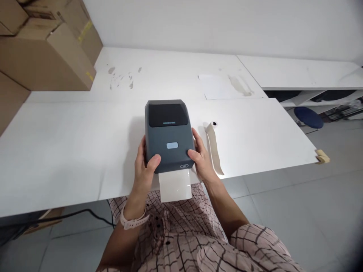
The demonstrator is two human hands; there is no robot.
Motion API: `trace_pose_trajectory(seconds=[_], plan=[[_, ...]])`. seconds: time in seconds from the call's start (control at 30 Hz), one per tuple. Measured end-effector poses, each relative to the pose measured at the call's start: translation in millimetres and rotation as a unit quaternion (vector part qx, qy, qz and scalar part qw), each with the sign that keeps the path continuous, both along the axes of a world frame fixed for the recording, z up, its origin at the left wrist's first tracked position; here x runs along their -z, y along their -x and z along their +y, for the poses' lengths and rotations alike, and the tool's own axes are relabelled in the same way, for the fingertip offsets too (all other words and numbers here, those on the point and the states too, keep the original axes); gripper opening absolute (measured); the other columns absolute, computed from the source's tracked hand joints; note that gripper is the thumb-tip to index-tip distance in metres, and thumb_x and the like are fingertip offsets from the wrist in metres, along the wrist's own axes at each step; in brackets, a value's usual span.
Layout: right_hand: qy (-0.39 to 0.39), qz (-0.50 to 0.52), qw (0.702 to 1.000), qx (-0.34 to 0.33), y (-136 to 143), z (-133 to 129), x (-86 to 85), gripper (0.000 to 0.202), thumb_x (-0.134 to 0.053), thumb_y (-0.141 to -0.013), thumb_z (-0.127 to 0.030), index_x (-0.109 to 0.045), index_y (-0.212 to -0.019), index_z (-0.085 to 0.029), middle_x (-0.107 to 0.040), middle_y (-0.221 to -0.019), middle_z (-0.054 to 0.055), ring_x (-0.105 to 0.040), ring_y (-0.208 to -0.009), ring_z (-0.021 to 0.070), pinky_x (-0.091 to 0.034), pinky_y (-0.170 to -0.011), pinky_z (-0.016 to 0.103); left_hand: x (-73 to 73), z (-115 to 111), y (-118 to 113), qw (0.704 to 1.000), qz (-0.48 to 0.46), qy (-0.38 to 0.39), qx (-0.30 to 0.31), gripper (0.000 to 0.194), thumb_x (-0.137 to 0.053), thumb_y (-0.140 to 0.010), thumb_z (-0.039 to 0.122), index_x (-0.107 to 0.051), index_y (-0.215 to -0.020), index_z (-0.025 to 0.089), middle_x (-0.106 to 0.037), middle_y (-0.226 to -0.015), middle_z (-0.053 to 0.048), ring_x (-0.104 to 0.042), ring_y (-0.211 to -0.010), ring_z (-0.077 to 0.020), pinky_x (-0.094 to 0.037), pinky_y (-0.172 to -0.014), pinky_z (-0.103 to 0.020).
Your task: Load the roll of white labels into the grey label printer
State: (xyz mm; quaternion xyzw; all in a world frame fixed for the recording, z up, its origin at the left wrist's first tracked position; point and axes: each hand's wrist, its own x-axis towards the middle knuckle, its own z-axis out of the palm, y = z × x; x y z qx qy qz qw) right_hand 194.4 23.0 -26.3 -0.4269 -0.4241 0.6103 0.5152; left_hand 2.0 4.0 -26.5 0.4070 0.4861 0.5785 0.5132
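Observation:
A dark grey label printer [170,141] with a black window and a pale button is at the middle of the white table. My left hand [144,164] grips its left side, thumb on the top near the front corner. On the opposite side my right hand [202,158] holds it the same way, thumb on the top edge. A strip of white label paper [175,186] sticks out of the printer's front and hangs past the table edge. To the right lies a small roll [213,124] with a curled beige strip [215,151] running toward the table edge.
Cardboard boxes [48,56] are stacked at the back left of the white table [70,151]. A white sheet [214,87] lies behind the printer to the right. A blue stool [308,117] stands at the far right. A black cable [85,210] hangs below the table.

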Motion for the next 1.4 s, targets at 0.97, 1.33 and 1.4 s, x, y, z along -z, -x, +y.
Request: trace_pose_trajectory(seconds=[0.97, 1.33, 1.4], plan=[[-0.373, -0.387, 0.830, 0.151, 14, -16, -27.3, 0.058, -0.056, -0.099, -0.029, -0.039, -0.154, -0.033, -0.074, -0.130, 0.003, -0.051, -0.144, 0.0278, -0.023, -0.127, 0.063, 6.0, -83, -6, 0.980, 0.084, 0.150, 0.100, 0.046, -0.073, -0.081, 0.059, -0.057, -0.067, 0.018, -0.051, -0.059, 0.003, -0.045, -0.057, -0.0111, -0.040, -0.056, -0.024], [-0.338, -0.486, 0.806, -0.009, 23, -21, -47.0, 0.029, -0.057, -0.099, -0.036, -0.063, -0.127, -0.036, -0.077, -0.114, 0.003, -0.068, -0.119, 0.0308, -0.017, -0.127, 0.062, 3.4, -52, 4, 0.960, 0.250, -0.083, -0.098, 0.058, -0.061, -0.097, 0.045, -0.048, -0.150, 0.026, -0.049, -0.157, -0.014, -0.049, -0.142, -0.0292, -0.044, -0.115, -0.046], [-0.342, -0.439, 0.831, 0.021, 18, -25, -38.6, 0.035, -0.061, -0.097, -0.038, -0.059, -0.133, -0.036, -0.074, -0.122, 0.004, -0.062, -0.128, 0.0322, -0.020, -0.126, 0.063, 3.2, -49, -3, 0.970, 0.226, -0.070, -0.048, 0.070, -0.061, -0.098, 0.045, -0.034, -0.160, 0.030, -0.036, -0.168, -0.013, -0.041, -0.151, -0.0312, -0.041, -0.120, -0.048]])
